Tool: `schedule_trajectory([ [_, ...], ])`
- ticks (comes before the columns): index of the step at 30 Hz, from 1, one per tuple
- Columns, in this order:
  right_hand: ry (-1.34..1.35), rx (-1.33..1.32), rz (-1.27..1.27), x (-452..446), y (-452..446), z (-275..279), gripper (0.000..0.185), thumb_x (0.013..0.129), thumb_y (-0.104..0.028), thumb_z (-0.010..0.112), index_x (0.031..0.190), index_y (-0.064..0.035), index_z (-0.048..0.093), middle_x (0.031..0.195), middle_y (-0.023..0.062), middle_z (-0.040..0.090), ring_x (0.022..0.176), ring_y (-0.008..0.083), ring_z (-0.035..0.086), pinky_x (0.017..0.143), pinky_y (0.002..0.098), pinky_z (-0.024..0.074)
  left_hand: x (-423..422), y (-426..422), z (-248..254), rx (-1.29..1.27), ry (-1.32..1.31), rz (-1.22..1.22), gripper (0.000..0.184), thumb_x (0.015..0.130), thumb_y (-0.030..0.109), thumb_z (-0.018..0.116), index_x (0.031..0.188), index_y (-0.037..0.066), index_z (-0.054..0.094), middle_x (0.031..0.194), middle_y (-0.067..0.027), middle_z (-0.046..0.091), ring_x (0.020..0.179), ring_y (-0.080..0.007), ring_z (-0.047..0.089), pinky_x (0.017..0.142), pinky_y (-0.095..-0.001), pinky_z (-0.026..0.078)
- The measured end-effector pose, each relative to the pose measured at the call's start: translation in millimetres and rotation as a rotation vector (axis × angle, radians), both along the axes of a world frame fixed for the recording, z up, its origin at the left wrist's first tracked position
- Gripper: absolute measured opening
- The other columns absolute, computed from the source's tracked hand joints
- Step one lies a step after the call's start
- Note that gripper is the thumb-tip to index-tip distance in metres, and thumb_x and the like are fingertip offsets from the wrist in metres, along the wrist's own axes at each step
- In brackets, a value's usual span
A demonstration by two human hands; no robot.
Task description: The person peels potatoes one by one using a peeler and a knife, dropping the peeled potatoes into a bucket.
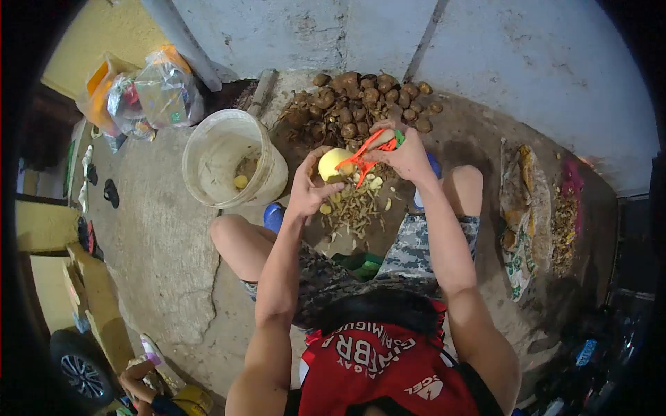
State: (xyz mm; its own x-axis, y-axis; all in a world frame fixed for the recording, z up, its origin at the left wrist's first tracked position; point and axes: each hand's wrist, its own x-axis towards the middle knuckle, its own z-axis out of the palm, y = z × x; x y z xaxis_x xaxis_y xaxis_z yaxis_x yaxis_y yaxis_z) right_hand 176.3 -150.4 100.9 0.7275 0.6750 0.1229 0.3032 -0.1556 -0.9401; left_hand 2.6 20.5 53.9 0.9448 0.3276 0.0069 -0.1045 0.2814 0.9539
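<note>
In my left hand is a peeled, pale yellow potato, gripped between thumb and fingers. My right hand is closed round an orange peeler, whose head lies against or close beside the potato's right side. Something green shows by the right fingers; I cannot make out what it is. Below both hands, a heap of peelings is scattered on the concrete between my feet.
A pile of brown, unpeeled potatoes lies by the wall. Left of my hands stands a white bucket with a yellow piece inside. Plastic bags stand back left; a torn sack lies right. Another person's arm shows lower left.
</note>
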Motion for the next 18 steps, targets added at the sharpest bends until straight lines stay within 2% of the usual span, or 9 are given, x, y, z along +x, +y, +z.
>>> schedule_trajectory([
  [2, 0.002, -0.091, 0.004, 2.4, 0.8, 4.6, 0.049, 0.063, -0.019, 0.094, 0.101, -0.0014, 0.067, 0.087, 0.0054, 0.073, 0.084, 0.0113, 0.066, 0.078, 0.0306, 0.0532, -1.4, -0.3, -1.0, 0.0, 0.018, -0.024, 0.077, 0.068, -0.003, 0.083, 0.136, -0.001, 0.046, 0.129, -0.0087, 0.055, 0.119, -0.0189, 0.055, 0.104, -0.0352, 0.046],
  [6, 0.073, -0.204, -0.059, 36.8, -10.7, -13.9, 0.051, 0.063, -0.019, 0.094, 0.102, -0.001, 0.066, 0.088, 0.0058, 0.073, 0.084, 0.0115, 0.066, 0.078, 0.0311, 0.0535, -2.8, 5.1, -13.3, 0.077, -0.026, -0.195, 0.08, 0.069, 0.0, 0.082, 0.139, 0.001, 0.042, 0.129, -0.0083, 0.057, 0.12, -0.0212, 0.056, 0.102, -0.0387, 0.049],
  [8, 0.191, -0.061, -0.008, 38.1, -12.7, -19.9, 0.053, 0.062, -0.02, 0.094, 0.102, -0.0018, 0.066, 0.087, 0.0058, 0.073, 0.085, 0.0118, 0.067, 0.079, 0.0313, 0.0536, -4.3, -2.0, -7.3, -0.319, -0.08, -0.19, 0.081, 0.066, 0.002, 0.086, 0.136, 0.0, 0.046, 0.127, -0.0089, 0.057, 0.12, -0.0199, 0.055, 0.105, -0.036, 0.046],
  [9, 0.192, -0.064, -0.008, 37.0, -12.9, -17.8, 0.053, 0.062, -0.02, 0.094, 0.102, -0.0018, 0.066, 0.087, 0.0058, 0.073, 0.085, 0.0118, 0.067, 0.079, 0.0313, 0.0536, -2.2, -1.6, -8.9, -0.322, -0.079, -0.19, 0.081, 0.066, 0.002, 0.086, 0.136, 0.0, 0.046, 0.127, -0.0089, 0.057, 0.12, -0.0199, 0.055, 0.105, -0.036, 0.046],
  [12, 0.31, 0.035, 0.004, 23.6, -7.3, -3.1, 0.05, 0.062, -0.016, 0.094, 0.101, -0.002, 0.066, 0.087, 0.0065, 0.073, 0.086, 0.0116, 0.067, 0.078, 0.0314, 0.0538, 2.0, -2.1, -8.6, -0.257, -0.034, -0.048, 0.082, 0.066, 0.003, 0.088, 0.136, 0.0, 0.045, 0.125, -0.0089, 0.057, 0.119, -0.0201, 0.056, 0.103, -0.0355, 0.047],
  [14, 0.055, -0.061, 0.054, 7.1, -0.1, 5.8, 0.048, 0.063, -0.014, 0.092, 0.101, -0.002, 0.066, 0.087, 0.0072, 0.073, 0.086, 0.0121, 0.067, 0.078, 0.0315, 0.0539, 3.4, -4.6, -1.6, -0.095, 0.056, 0.036, 0.081, 0.067, 0.003, 0.087, 0.135, 0.0, 0.044, 0.124, -0.0088, 0.058, 0.117, -0.0205, 0.057, 0.103, -0.036, 0.047],
  [15, 0.099, -0.167, 0.025, -0.3, 4.5, 13.7, 0.046, 0.064, -0.014, 0.091, 0.101, -0.0032, 0.067, 0.087, 0.0069, 0.073, 0.086, 0.0142, 0.068, 0.078, 0.0314, 0.0538, 4.5, -4.9, -2.9, -0.094, 0.056, 0.031, 0.081, 0.067, 0.003, 0.087, 0.135, 0.0, 0.044, 0.124, -0.0088, 0.058, 0.117, -0.0205, 0.057, 0.103, -0.036, 0.047],
  [18, 0.152, -0.168, -0.094, 21.3, 2.4, -12.9, 0.047, 0.063, -0.017, 0.091, 0.101, -0.0053, 0.068, 0.086, 0.0061, 0.073, 0.085, 0.0155, 0.069, 0.077, 0.0308, 0.0536, -1.2, -3.9, -12.6, -0.033, 0.001, 0.006, 0.08, 0.067, 0.002, 0.086, 0.135, -0.001, 0.044, 0.125, -0.0092, 0.057, 0.117, -0.0212, 0.058, 0.103, -0.037, 0.048],
])
